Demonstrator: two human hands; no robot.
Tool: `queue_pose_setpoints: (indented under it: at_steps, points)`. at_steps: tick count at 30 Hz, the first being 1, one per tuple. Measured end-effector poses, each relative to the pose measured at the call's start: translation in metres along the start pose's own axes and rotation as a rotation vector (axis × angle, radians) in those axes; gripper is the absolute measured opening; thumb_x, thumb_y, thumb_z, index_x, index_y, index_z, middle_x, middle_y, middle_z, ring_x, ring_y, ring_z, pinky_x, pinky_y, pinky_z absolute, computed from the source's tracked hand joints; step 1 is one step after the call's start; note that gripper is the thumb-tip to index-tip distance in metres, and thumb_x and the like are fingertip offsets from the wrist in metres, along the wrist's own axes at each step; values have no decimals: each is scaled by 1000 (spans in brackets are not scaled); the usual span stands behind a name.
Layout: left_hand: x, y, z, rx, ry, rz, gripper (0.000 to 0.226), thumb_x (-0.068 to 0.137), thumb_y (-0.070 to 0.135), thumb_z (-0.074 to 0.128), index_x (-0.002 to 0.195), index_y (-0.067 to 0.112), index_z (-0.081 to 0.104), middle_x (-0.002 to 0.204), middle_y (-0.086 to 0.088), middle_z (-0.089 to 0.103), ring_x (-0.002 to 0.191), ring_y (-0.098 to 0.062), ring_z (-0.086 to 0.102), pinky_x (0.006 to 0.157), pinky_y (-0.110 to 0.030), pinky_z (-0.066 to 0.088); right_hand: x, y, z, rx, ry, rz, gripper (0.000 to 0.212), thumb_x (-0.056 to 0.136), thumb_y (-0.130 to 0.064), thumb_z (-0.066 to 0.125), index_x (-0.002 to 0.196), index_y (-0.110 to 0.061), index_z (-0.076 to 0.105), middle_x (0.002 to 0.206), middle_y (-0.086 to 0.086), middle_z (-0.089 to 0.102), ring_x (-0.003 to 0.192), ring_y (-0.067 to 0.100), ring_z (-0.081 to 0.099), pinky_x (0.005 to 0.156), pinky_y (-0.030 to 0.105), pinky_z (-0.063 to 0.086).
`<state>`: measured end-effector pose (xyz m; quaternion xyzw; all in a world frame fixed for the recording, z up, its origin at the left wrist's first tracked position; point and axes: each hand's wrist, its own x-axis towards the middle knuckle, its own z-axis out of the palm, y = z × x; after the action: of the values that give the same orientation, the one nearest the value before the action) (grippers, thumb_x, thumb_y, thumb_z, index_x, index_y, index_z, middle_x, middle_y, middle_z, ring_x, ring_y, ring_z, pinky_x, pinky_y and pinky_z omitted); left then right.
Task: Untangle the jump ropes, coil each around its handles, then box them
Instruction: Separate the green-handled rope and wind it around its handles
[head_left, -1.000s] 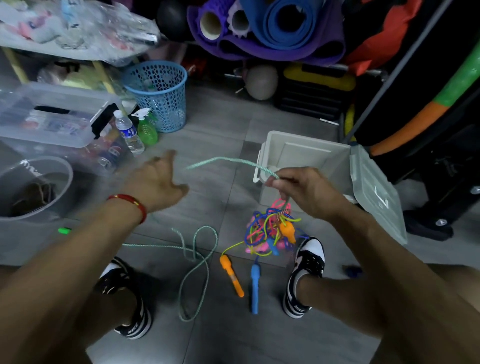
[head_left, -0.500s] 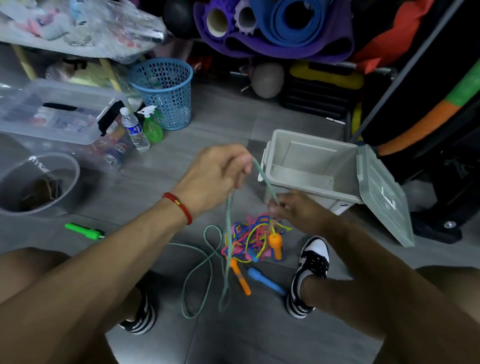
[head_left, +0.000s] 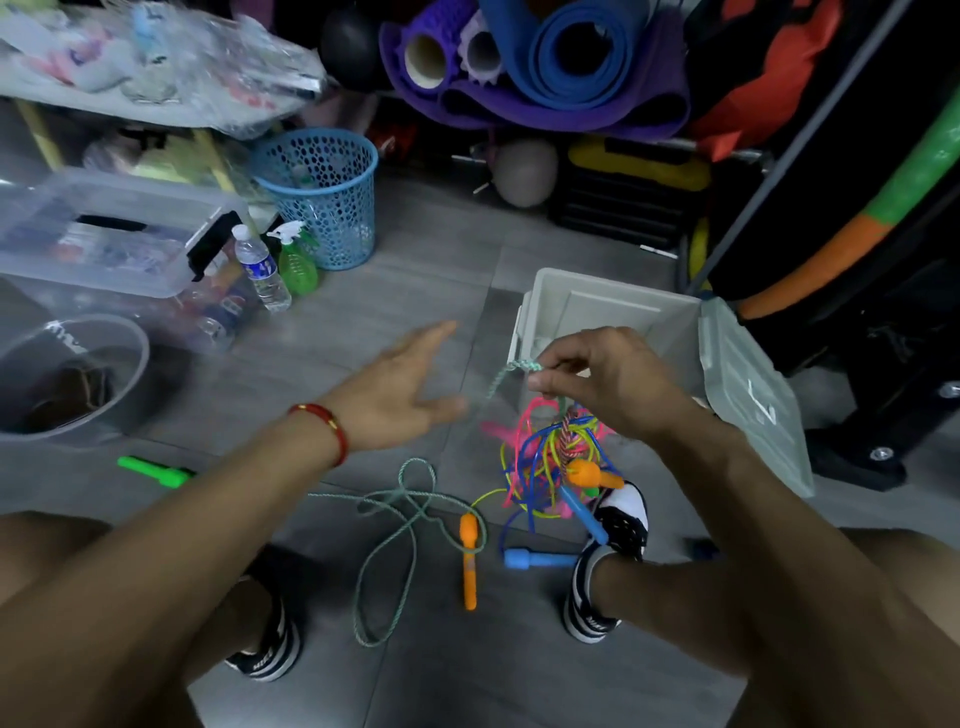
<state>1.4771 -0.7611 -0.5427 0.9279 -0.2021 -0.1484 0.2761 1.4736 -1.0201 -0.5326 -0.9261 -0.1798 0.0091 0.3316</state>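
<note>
Green braided rope (head_left: 511, 368) is pinched between thumb and fingers of the right hand (head_left: 605, 384), its loose loops trailing left across the grey floor (head_left: 415, 270). Left hand (head_left: 395, 395) hovers with fingers spread, holding nothing. Beneath the right hand hangs a tangle of coloured ropes (head_left: 545, 457). Two orange handles, two blue ones and one green handle (head_left: 150, 470) show, beside the open white box (head_left: 597, 306)

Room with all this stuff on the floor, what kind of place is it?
Probably a storeroom for exercise gear. Rolled mats are piled at the back, balls sit under them, and a foam-wrapped hoop leans on the right.
</note>
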Motion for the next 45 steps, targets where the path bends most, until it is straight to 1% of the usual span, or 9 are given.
queue_pose_setpoints:
  at_steps: [4, 8, 18, 23, 27, 30, 34, 39, 45]
  points:
    - [16, 29, 29, -123, -21, 194, 46, 93, 46, 64, 131, 22, 53, 119, 1, 67, 114, -16, 60, 97, -29, 46, -1, -9, 2, -84, -17, -104, 10, 82, -34, 80, 81, -25, 77, 70, -9, 69, 74, 6, 63, 66, 19, 43]
    - [20, 33, 25, -73, 114, 232, 24, 99, 32, 59, 76, 28, 54, 57, 8, 54, 59, -6, 50, 60, -22, 38, -2, 5, 9, -120, -39, -138, 12, 86, -30, 77, 89, -19, 73, 73, -13, 59, 78, 8, 56, 69, 25, 43]
    - [16, 25, 5, -678, 338, 169, 26, 100, 23, 50, 81, 11, 63, 67, -4, 64, 71, -19, 61, 72, -31, 54, -12, 68, 43, -60, -322, 4, 15, 82, -16, 67, 89, -23, 56, 80, -3, 63, 74, 13, 58, 73, 33, 49]
    - [7, 31, -2, -828, 180, 41, 24, 105, 17, 48, 87, 6, 59, 92, -13, 66, 91, -31, 72, 82, -51, 59, -21, 72, 59, -5, -291, 133, 27, 80, -16, 67, 99, -29, 54, 85, -2, 64, 76, 14, 57, 74, 33, 48]
    - [8, 45, 3, -839, 102, 32, 24, 106, 16, 46, 89, 3, 57, 113, -30, 64, 98, -36, 72, 90, -56, 56, -10, 52, 74, 95, -229, 259, 59, 76, -64, 68, 127, -42, 49, 123, -1, 50, 112, 17, 55, 99, 35, 47]
    - [8, 52, 0, -964, 69, 20, 25, 105, 16, 44, 85, 5, 53, 107, -28, 69, 91, -37, 72, 90, -51, 56, -9, 46, 96, -93, -208, 210, 81, 69, -82, 51, 138, -42, 40, 135, 3, 43, 124, 27, 47, 105, 47, 44]
    - [12, 46, -8, -1141, 128, -12, 27, 103, 20, 46, 77, 13, 47, 70, -15, 57, 61, -26, 52, 75, -46, 56, -6, 47, 94, -21, -111, 149, 50, 77, -62, 66, 115, -34, 47, 102, 0, 64, 93, 26, 60, 84, 43, 51]
    - [22, 7, 10, -289, 246, -56, 29, 84, 39, 74, 82, 19, 53, 52, 6, 41, 50, -14, 38, 52, -27, 40, -4, 34, 81, 29, 8, 2, 30, 75, -21, 76, 94, -27, 54, 84, -7, 61, 79, 18, 58, 75, 42, 51]
    - [22, 13, 44, 211, 52, 0, 34, 81, 59, 72, 93, 27, 68, 81, 0, 69, 87, -25, 64, 77, -32, 48, -4, 11, 59, 132, -28, 18, 31, 68, -6, 79, 90, -23, 64, 82, -6, 69, 75, 12, 63, 70, 35, 53]
